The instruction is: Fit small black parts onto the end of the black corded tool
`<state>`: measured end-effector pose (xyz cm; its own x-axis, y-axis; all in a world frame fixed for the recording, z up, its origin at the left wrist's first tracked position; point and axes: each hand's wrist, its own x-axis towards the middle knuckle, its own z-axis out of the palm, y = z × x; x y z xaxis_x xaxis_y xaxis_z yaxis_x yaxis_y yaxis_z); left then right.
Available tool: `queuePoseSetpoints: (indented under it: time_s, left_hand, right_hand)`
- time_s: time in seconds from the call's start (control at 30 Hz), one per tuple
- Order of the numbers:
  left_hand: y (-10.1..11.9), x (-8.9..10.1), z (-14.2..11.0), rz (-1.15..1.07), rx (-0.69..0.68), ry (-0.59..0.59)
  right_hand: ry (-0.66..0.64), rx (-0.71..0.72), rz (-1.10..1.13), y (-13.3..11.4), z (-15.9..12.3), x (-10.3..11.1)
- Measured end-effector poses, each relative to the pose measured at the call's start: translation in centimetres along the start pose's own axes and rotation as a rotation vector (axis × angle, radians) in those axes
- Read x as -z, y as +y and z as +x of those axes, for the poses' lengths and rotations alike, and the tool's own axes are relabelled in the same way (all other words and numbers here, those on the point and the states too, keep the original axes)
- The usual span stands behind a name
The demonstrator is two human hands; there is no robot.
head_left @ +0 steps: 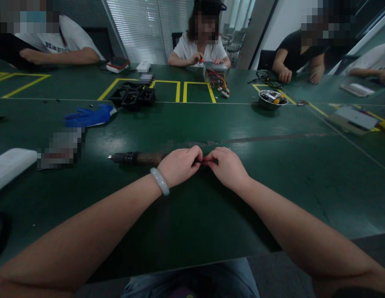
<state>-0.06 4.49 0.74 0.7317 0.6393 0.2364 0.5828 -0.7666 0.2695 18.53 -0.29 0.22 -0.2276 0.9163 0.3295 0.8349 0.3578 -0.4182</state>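
Observation:
An electric screwdriver [139, 158] lies on the green table, its silver tip pointing left and its rear end hidden behind my left hand [181, 163]. A pale bangle [160, 181] circles my left wrist. The left fingers are closed in a pinch near the screwdriver's rear end. Close on its right, my right hand [228, 167] also has thumb and fingers pinched together. The fingertips of both hands nearly meet around a small dark bit, too hidden to name; I cannot tell whether it belongs to the screwdriver.
Left of my hands are a blue glove [88, 116] and a white object [14, 165]. Beyond lie black trays [133, 97] and a metal bowl of small parts [272, 100]. Several people sit across the table [192, 231]; one handles a metal box with coloured wires [215, 71].

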Motion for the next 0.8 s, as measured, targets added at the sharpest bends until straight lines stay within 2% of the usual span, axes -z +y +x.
queuePoseSetpoints:
  time_s: [0.3,0.67,0.8]
  left_hand:
    - [-0.2,-0.2,0.1,0.002,-0.005,0.003]
    - [-0.4,-0.2,0.0,-0.016,-0.002,-0.004]
    - [-0.5,-0.2,0.0,-0.031,-0.008,-0.011]
  right_hand:
    - [0.011,0.066,0.005,1.1,0.4,-0.8]
    - [-0.032,0.191,-0.149,1.2,0.6,-0.5]
    - [-0.007,0.177,-0.103,1.4,0.5,-0.6]
